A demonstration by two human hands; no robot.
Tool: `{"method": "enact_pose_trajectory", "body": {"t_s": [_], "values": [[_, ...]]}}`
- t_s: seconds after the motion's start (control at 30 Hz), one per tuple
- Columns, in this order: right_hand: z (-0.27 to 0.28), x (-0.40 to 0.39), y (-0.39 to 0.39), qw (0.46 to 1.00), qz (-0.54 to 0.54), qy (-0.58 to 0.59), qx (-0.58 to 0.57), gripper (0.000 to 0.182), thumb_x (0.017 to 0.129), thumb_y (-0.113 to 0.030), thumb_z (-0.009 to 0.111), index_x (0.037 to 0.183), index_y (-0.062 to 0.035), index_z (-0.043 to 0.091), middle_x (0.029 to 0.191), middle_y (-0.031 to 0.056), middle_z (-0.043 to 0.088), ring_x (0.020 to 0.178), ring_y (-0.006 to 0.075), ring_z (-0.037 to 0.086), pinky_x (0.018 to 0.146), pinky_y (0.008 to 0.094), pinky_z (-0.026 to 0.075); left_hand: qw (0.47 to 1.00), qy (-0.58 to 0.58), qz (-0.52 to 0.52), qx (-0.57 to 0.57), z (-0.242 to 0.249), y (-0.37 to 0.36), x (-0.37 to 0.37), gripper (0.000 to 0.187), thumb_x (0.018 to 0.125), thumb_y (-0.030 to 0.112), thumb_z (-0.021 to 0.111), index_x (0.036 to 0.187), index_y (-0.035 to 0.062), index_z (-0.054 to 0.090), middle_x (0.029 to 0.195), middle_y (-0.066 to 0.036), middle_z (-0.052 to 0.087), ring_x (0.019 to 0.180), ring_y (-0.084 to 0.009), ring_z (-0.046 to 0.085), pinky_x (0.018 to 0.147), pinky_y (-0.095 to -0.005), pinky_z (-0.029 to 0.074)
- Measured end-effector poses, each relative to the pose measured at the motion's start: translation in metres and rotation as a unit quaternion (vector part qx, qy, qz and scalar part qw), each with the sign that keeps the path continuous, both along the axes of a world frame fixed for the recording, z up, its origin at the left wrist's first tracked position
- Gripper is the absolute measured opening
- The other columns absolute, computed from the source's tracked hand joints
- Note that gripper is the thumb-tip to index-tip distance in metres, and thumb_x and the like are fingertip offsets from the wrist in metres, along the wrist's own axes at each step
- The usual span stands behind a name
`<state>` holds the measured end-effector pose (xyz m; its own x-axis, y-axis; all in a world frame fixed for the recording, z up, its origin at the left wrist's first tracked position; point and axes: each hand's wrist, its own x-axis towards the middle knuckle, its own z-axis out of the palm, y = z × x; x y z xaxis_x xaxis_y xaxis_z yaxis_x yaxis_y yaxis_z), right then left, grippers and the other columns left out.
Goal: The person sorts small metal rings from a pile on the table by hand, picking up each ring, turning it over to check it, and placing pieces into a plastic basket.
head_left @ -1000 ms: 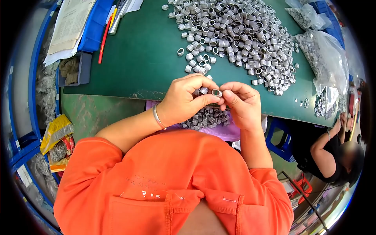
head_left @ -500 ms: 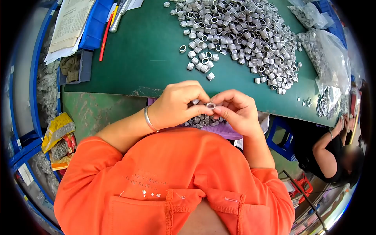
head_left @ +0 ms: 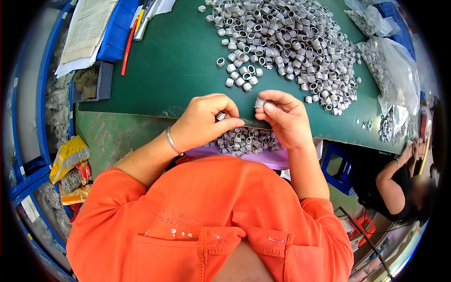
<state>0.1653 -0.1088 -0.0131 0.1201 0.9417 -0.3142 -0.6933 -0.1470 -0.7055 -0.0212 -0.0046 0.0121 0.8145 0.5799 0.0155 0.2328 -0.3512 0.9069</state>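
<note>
My left hand [head_left: 204,120] is closed, with a small grey metal ring [head_left: 220,115] in its curled fingers. Between the thumb and forefinger of my right hand [head_left: 286,117] is another metal ring [head_left: 259,102], held just over the table's near edge. Below both hands, a heap of similar rings [head_left: 244,142] fills a purple container [head_left: 270,159] at my lap. Several loose rings [head_left: 247,87] lie on the green table [head_left: 155,80] beyond my hands, in front of a large pile [head_left: 291,42].
Clear plastic bags of rings [head_left: 394,70] stand at the right. A blue bin [head_left: 115,33], papers [head_left: 87,30] and a red pen [head_left: 127,51] are at the left. Another person [head_left: 390,188] sits at the right, near a blue stool [head_left: 337,167].
My hands have parted; they were together at one ring. My right hand has moved up and holds a ring at its fingertips. The nearest loose ring is gone from the table.
</note>
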Motion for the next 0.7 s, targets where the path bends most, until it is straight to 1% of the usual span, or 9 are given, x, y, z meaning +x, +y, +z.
{"method": "enact_pose_trajectory", "body": {"t_s": [0.2,0.27,0.3,0.33,0.4,0.47,0.53,0.6,0.7], "values": [[-0.001,-0.004,-0.007,0.996,-0.004,0.083,-0.02,0.018,0.087,0.0,0.059,0.105,0.0041,0.059,0.092,0.0122,0.065,0.081,0.0187,0.066,0.073,0.0274,0.057,0.998,-0.014,0.027,-0.058,0.002,-0.007,0.011,0.021,0.071,0.007,0.077,0.087,0.0022,0.064,0.072,-0.003,0.06,0.062,-0.0086,0.055,0.054,-0.0218,0.043],[-0.004,-0.007,-0.007,0.998,-0.001,0.061,-0.034,0.015,0.087,-0.002,0.06,0.101,0.0039,0.059,0.091,0.0121,0.065,0.079,0.0183,0.066,0.068,0.0265,0.057,0.998,-0.061,0.019,-0.02,-0.002,-0.008,0.015,0.021,0.07,0.006,0.077,0.085,0.0015,0.064,0.074,-0.004,0.061,0.063,-0.0092,0.056,0.055,-0.0221,0.044],[-0.005,-0.003,-0.008,0.998,0.042,0.046,-0.012,0.014,0.086,-0.004,0.061,0.098,0.003,0.059,0.091,0.0115,0.065,0.075,0.0175,0.066,0.06,0.0251,0.055,0.999,-0.049,0.006,-0.006,-0.002,-0.008,0.014,0.019,0.07,0.004,0.076,0.084,0.0012,0.064,0.076,-0.005,0.061,0.064,-0.0104,0.057,0.056,-0.0225,0.045],[-0.005,-0.003,-0.008,0.998,0.042,0.046,-0.012,0.014,0.086,-0.004,0.061,0.098,0.003,0.059,0.091,0.0115,0.065,0.075,0.0175,0.066,0.06,0.0251,0.055,0.999,-0.049,0.006,-0.005,-0.002,-0.008,0.014,0.019,0.07,0.004,0.076,0.084,0.0012,0.064,0.076,-0.005,0.061,0.064,-0.0104,0.057,0.056,-0.0225,0.045],[-0.002,-0.004,-0.008,0.994,0.029,0.105,-0.013,0.013,0.086,-0.005,0.062,0.097,0.0022,0.06,0.089,0.0105,0.065,0.073,0.0166,0.065,0.054,0.0237,0.053,0.997,-0.081,-0.008,0.01,-0.001,-0.009,0.016,0.017,0.071,0.002,0.075,0.083,0.0012,0.064,0.076,-0.005,0.061,0.065,-0.0115,0.058,0.058,-0.023,0.046],[0.007,-0.009,-0.006,0.993,0.015,0.111,-0.03,0.012,0.087,-0.008,0.061,0.096,0.0007,0.06,0.085,0.0088,0.064,0.069,0.0145,0.063,0.053,0.0229,0.05,0.996,-0.085,-0.007,0.017,0.001,-0.008,0.016,0.017,0.071,0.002,0.075,0.084,0.0014,0.064,0.075,-0.005,0.061,0.066,-0.0118,0.059,0.059,-0.0233,0.046],[0.011,-0.011,-0.007,0.982,0.024,0.167,-0.09,0.011,0.089,-0.012,0.06,0.093,-0.0007,0.06,0.081,0.0071,0.063,0.065,0.0129,0.06,0.053,0.0225,0.047,0.995,-0.095,0.008,-0.008,0.002,-0.009,0.017,0.019,0.07,0.003,0.075,0.085,0.0014,0.064,0.075,-0.005,0.06,0.065,-0.0117,0.058,0.058,-0.0236,0.046],[0.003,-0.008,-0.01,0.983,0.042,0.16,-0.08,0.014,0.09,-0.014,0.058,0.091,-0.0006,0.06,0.078,0.0062,0.062,0.063,0.012,0.058,0.054,0.0224,0.045,0.995,-0.096,0.005,-0.008,0.006,-0.01,0.018,0.02,0.07,0.003,0.075,0.086,0.0016,0.064,0.075,-0.005,0.06,0.064,-0.0115,0.058,0.057,-0.0238,0.045],[0.0,-0.007,-0.014,0.979,0.061,0.188,-0.053,0.012,0.089,-0.011,0.06,0.09,0.0005,0.061,0.077,0.0066,0.063,0.064,0.0123,0.059,0.054,0.0226,0.046,0.996,-0.092,-0.008,-0.003,0.006,-0.011,0.016,0.02,0.07,0.003,0.076,0.087,0.0021,0.064,0.075,-0.004,0.06,0.063,-0.011,0.056,0.056,-0.024,0.044]]}}
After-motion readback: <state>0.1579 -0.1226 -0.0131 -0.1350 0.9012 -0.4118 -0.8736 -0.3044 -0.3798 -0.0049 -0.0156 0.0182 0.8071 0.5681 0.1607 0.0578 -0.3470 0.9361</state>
